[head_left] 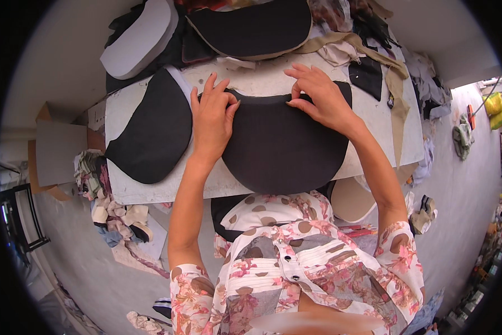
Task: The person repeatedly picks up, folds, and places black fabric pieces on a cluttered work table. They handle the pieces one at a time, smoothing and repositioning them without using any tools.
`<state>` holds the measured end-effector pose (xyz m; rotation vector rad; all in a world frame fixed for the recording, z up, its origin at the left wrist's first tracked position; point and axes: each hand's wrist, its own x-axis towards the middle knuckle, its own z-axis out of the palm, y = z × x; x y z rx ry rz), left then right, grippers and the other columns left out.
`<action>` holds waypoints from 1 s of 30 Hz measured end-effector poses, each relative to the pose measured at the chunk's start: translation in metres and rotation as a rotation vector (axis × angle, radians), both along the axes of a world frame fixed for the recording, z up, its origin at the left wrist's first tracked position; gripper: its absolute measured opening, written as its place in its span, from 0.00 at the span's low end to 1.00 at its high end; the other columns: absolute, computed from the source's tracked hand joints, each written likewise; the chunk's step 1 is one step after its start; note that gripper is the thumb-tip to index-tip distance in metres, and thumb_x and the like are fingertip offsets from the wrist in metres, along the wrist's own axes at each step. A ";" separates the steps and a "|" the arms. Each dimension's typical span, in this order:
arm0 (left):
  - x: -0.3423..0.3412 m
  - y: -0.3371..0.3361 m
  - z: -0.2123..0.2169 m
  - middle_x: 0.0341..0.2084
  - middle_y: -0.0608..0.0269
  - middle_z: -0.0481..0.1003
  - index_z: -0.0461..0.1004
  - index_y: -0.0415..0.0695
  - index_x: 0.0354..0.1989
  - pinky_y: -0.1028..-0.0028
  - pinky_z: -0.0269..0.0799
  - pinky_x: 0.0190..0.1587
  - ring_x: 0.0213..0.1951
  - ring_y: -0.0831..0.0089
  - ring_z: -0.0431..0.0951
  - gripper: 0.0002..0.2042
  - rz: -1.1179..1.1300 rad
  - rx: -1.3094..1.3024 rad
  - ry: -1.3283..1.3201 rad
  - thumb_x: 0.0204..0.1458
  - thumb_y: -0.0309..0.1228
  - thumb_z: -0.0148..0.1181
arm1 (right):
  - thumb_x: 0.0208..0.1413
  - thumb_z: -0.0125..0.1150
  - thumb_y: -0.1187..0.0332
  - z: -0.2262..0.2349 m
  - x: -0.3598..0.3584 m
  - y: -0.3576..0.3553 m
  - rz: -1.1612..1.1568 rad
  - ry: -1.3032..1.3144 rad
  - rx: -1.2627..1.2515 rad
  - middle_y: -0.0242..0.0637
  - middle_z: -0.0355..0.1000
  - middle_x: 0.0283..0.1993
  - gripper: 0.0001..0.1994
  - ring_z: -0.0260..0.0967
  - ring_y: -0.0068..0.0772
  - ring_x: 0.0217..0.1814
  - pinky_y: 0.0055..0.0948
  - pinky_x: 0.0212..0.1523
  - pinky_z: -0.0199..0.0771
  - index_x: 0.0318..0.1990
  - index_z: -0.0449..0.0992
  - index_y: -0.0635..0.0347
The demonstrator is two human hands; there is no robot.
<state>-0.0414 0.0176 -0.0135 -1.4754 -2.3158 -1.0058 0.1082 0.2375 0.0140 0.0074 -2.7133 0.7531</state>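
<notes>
Pinching the upper edge of the black panel (287,148) with left hand (213,117) and right hand (322,100), thumb against forefinger in each, with the other fingers raised. Spread between both pinches and toward the body, down to the near edge of the white table (382,120). Liable to pucker or skew from uneven pull between the hands, or to slide lapward if let go.
</notes>
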 end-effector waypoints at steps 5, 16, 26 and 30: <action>-0.005 -0.001 -0.001 0.54 0.54 0.72 0.70 0.43 0.33 0.45 0.49 0.64 0.64 0.54 0.63 0.06 0.041 0.003 0.033 0.51 0.23 0.61 | 0.52 0.65 0.69 -0.012 -0.004 -0.003 -0.040 0.046 0.059 0.43 0.70 0.57 0.09 0.57 0.46 0.70 0.54 0.67 0.52 0.32 0.69 0.57; 0.054 -0.022 0.024 0.60 0.54 0.67 0.76 0.48 0.50 0.46 0.45 0.67 0.67 0.54 0.59 0.19 -0.253 -0.087 -0.048 0.47 0.34 0.66 | 0.51 0.65 0.59 0.014 0.041 -0.035 -0.116 0.053 0.275 0.42 0.58 0.69 0.25 0.49 0.50 0.74 0.52 0.70 0.47 0.55 0.71 0.56; 0.037 -0.028 0.010 0.69 0.55 0.54 0.69 0.58 0.62 0.44 0.32 0.69 0.71 0.52 0.46 0.32 -0.314 -0.355 0.010 0.47 0.55 0.61 | 0.52 0.57 0.45 -0.010 0.063 -0.032 -0.006 -0.191 0.337 0.45 0.47 0.74 0.36 0.37 0.52 0.77 0.55 0.73 0.30 0.67 0.61 0.48; 0.029 -0.029 0.011 0.69 0.55 0.53 0.69 0.58 0.62 0.45 0.32 0.69 0.71 0.52 0.46 0.33 -0.333 -0.365 0.017 0.47 0.55 0.61 | 0.53 0.56 0.45 -0.011 0.062 -0.031 -0.001 -0.198 0.345 0.46 0.47 0.74 0.35 0.37 0.53 0.77 0.55 0.73 0.30 0.67 0.61 0.49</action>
